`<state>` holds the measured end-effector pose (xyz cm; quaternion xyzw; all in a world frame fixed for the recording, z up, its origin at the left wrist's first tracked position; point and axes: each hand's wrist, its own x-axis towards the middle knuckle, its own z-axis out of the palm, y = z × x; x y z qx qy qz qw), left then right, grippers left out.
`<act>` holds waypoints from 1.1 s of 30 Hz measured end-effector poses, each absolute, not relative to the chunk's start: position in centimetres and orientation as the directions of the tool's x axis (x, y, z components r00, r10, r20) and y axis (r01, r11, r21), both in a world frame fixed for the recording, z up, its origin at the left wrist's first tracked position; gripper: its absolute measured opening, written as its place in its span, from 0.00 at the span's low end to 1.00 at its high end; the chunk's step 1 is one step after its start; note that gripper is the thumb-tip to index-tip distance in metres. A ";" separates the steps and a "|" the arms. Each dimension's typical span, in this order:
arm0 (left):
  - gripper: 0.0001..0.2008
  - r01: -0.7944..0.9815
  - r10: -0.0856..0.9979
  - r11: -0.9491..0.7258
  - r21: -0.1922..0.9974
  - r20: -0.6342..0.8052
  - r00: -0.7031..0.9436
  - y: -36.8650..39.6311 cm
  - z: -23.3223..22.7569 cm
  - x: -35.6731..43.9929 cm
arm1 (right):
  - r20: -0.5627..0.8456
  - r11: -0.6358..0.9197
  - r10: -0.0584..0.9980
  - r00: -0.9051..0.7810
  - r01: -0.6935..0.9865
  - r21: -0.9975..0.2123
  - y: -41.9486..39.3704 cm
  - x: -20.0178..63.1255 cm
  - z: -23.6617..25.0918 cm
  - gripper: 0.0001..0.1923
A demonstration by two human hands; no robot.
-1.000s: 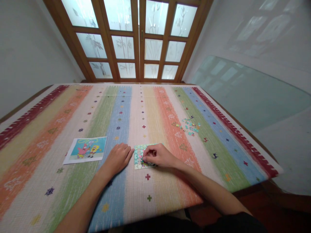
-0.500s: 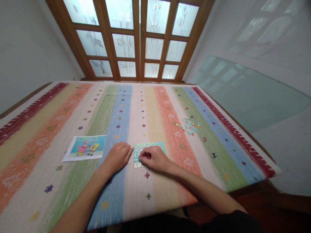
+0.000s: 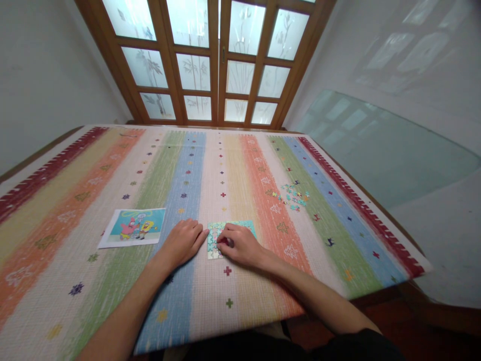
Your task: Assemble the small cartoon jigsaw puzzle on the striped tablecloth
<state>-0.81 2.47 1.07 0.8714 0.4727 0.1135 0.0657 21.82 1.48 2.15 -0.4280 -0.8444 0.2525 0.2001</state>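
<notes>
A small jigsaw puzzle (image 3: 215, 254) lies on the striped tablecloth in front of me, its grid of joined pieces mostly teal and pale green. My right hand (image 3: 240, 244) rests over it and covers much of its middle and right. Thumb and forefinger are pinched together low over the puzzle's left half; whatever they hold is too small and hidden to make out. Beside the puzzle's left edge my left hand (image 3: 185, 242) lies on the cloth, palm down, thumb stretched toward that edge. I see nothing held in it.
A printed cartoon picture (image 3: 137, 227) lies to the left of my left hand. Several loose puzzle pieces (image 3: 295, 196) are scattered farther off to the right. The striped tablecloth (image 3: 210, 296) covers the table. Wooden doors (image 3: 218, 65) with frosted panes stand beyond its far edge.
The view has shifted very slightly. My right hand's fingertips have moved only a little over the puzzle. My left hand, the printed picture and the loose pieces stay where they were.
</notes>
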 end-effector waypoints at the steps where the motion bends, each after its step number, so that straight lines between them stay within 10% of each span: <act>1: 0.19 0.808 0.839 -0.543 0.227 0.136 0.526 2.5 1.1 -0.8 | 0.120 0.506 0.825 -0.553 0.626 -0.594 1.5 21.8 2.1 0.04; 33: 0.22 0.805 0.831 -0.557 0.205 0.145 0.537 2.3 1.5 -0.6 | 0.165 0.662 0.737 -0.656 0.649 -0.375 0.9 21.7 1.3 0.07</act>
